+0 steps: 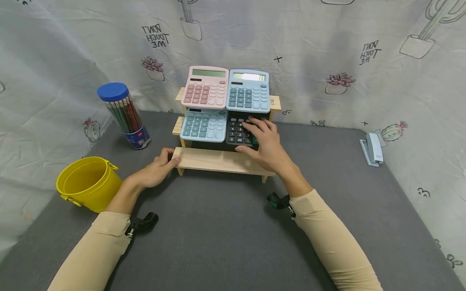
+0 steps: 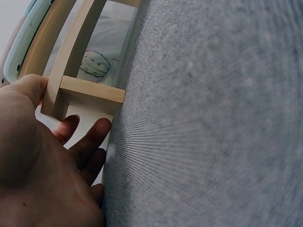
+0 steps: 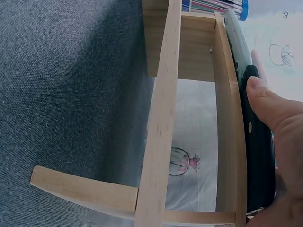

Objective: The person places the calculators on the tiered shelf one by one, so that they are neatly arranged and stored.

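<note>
A wooden tiered rack (image 1: 218, 159) stands in the middle of the table. At its lowest step my left hand (image 1: 155, 169) holds the left end, thumb on top; the left wrist view shows the hand (image 2: 42, 156) with its other fingers loosely bent below the board. My right hand (image 1: 265, 146) grips a black calculator (image 1: 236, 131) on the middle step, thumb at its lower edge and fingers across its face. In the right wrist view the black calculator (image 3: 258, 151) leans against the rack. Beside it is a blue calculator (image 1: 204, 126). A pink calculator (image 1: 205, 88) and another blue calculator (image 1: 248, 91) fill the top step.
Left of the rack stands a pencil tub (image 1: 125, 117) with a blue lid. Nearer, beside my left forearm, is a yellow bucket (image 1: 89, 184). A pale blue stapler (image 1: 372, 149) lies at the right. Behind everything hangs a printed white curtain (image 1: 298, 36).
</note>
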A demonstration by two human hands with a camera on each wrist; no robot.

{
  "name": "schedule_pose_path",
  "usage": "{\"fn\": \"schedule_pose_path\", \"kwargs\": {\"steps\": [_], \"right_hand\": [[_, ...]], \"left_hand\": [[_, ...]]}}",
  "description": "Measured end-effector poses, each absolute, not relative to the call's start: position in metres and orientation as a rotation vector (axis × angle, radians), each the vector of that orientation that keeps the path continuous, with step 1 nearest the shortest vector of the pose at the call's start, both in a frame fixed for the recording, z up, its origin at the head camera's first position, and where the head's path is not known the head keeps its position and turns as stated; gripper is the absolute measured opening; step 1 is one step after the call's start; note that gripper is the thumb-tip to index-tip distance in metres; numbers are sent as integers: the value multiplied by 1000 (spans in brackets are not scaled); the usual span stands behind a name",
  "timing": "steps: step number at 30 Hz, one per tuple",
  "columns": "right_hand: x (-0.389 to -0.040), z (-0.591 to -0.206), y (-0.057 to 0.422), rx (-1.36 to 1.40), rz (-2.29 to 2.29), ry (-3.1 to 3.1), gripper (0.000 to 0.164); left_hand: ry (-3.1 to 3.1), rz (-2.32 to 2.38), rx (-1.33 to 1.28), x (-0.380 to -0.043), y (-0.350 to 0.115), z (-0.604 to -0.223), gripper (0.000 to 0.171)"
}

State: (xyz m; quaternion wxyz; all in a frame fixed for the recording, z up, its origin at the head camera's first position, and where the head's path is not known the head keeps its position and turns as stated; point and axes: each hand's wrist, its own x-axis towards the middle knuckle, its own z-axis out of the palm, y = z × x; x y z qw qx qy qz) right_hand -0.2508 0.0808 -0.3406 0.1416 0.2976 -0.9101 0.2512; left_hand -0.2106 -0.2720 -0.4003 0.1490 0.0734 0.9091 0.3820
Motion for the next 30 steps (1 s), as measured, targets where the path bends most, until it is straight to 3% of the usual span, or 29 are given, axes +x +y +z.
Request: {"fn": "schedule_pose_path", "kwargs": {"steps": [24,30], "right_hand": [[-254,-349,90,842,759,-2601,74],[-244,-354,97,939,793,-2570,69]], "left_hand": [[2622,1085,235,-218,-266,-407,69],[2647,1030,214,-206,-263,-398,74]]}}
